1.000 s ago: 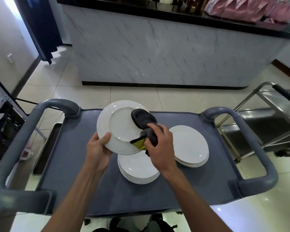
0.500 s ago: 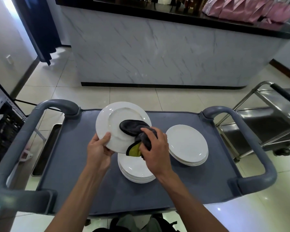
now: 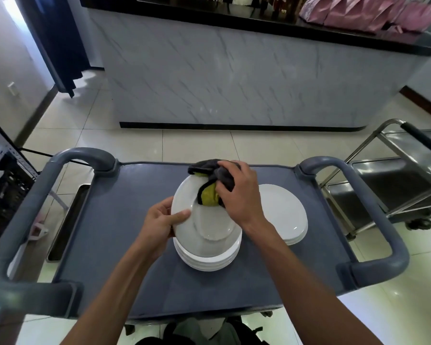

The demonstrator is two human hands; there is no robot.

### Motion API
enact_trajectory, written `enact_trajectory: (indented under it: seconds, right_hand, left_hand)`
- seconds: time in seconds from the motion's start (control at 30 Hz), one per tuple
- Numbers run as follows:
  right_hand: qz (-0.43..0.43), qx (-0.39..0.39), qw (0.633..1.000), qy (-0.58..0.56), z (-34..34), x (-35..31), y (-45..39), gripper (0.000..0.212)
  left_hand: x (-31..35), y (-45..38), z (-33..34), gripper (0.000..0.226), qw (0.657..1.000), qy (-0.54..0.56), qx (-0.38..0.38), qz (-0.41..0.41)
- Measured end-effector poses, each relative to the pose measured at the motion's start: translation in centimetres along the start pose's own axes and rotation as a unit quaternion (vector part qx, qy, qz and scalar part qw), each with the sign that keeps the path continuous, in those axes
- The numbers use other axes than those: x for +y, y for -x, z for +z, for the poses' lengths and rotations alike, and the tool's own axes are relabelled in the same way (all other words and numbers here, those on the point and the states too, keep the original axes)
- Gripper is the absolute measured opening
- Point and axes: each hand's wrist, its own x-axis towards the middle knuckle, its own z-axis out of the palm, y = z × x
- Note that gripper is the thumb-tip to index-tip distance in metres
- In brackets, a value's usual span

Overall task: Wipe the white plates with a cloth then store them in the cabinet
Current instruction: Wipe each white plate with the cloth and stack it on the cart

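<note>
Two hands work one white plate [image 3: 204,220] at the centre of the frame. The left hand [image 3: 159,224] pinches the plate's left rim, thumb on the upper face and fingers curled beneath, holding it tilted just above a stack of white plates [image 3: 209,257]. The right hand [image 3: 239,192] is closed around a bunched grey cloth [image 3: 209,168] with a yellow-green side, pressing it against the plate's far edge.

Risk, as judged from this pose: the plate is supported at one rim only, so pressure from the cloth on the opposite edge could lever it out of the pinch. It would then drop onto the stack below and could chip. A glazed surface also appears likely to slip under the thumb. The stack lies close beneath, so a lowered near edge could knock against it.

Carriers and contents: the grey cart [image 3: 125,245], serving as the worktop, bears the stack at centre and a second, lower pile of plates [image 3: 284,215] just to its right. The two piles lie close together; whether they touch cannot be told. A steel trolley [image 3: 393,185] at the right edge shows bare shelves. Pink packets [image 3: 368,13] line the dark counter [image 3: 259,23] at upper right. No cabinet is identifiable in view.
</note>
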Motion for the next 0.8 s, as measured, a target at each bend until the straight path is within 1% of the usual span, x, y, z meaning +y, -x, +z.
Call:
enact_trajectory:
  seconds: [0.13, 0.37, 0.47, 0.53, 0.67, 0.8]
  right_hand:
    - [-0.042, -0.023, 0.998, 0.028, 1.0, -1.2, 0.9, 0.048]
    - [-0.065, -0.062, 0.995, 0.041, 1.5, -0.6, 2.5, 0.053]
    - [-0.040, -0.058, 0.997, 0.039, 1.1, 0.8, 3.0, 0.053]
    - [-0.012, -0.055, 0.998, 0.030, 0.7, 1.8, 3.3, 0.051]
    - [0.040, -0.046, 0.998, 0.011, -0.1, 3.7, 3.7, 0.047]
    - [0.089, -0.021, 0.996, -0.006, -1.4, 5.7, 3.9, 0.046]
  left_hand:
    - [-0.2, 0.0, 0.1, 0.037, 1.000, -0.005, 0.004, -0.006]
    - [-0.5, -0.2, -0.9, 0.040, 0.999, 0.033, 0.027, -0.004]
    - [-0.6, 0.0, -1.1, 0.041, 0.997, 0.064, 0.053, -0.004]
    - [-0.4, 0.1, -1.2, 0.042, 0.996, 0.064, 0.063, 0.000]
    - [-0.4, 0.1, -1.1, 0.040, 0.996, 0.060, 0.070, -0.001]
    - [-0.2, -0.1, -0.5, 0.037, 0.995, 0.071, 0.073, -0.002]
